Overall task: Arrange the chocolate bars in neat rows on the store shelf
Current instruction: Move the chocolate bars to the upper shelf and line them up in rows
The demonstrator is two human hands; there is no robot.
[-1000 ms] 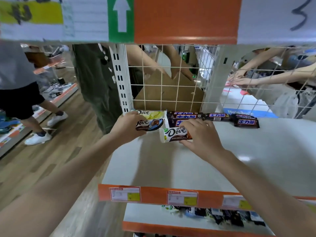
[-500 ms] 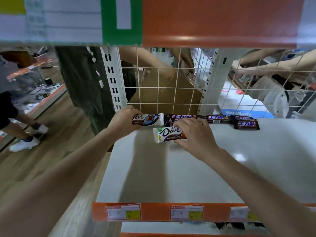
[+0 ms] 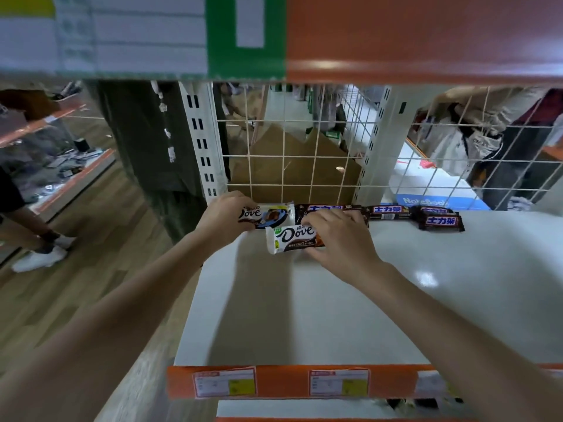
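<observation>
On the white shelf (image 3: 304, 306), my left hand (image 3: 224, 217) grips the left end of a Dove bar with a blue-and-white wrapper (image 3: 269, 215) at the back left corner. Just in front of it lies a white-and-brown Dove bar (image 3: 291, 239), and my right hand (image 3: 338, 239) holds its right end, fingers over the top and thumb below. Behind my right hand a row of dark Snickers-type bars (image 3: 391, 212) runs along the back wire grid, with two more bars (image 3: 440, 220) stacked at its right end.
A wire mesh back panel (image 3: 298, 159) closes the shelf rear between white slotted uprights (image 3: 201, 141). An orange price strip (image 3: 286, 380) with labels edges the shelf front. Another shelf edge hangs overhead. People stand behind the mesh and on the wooden floor at left.
The yellow Dove bar seen a second ago is now hidden under the blue-and-white one. Both Dove bars have been lowered onto the shelf, and the view moved closer.
</observation>
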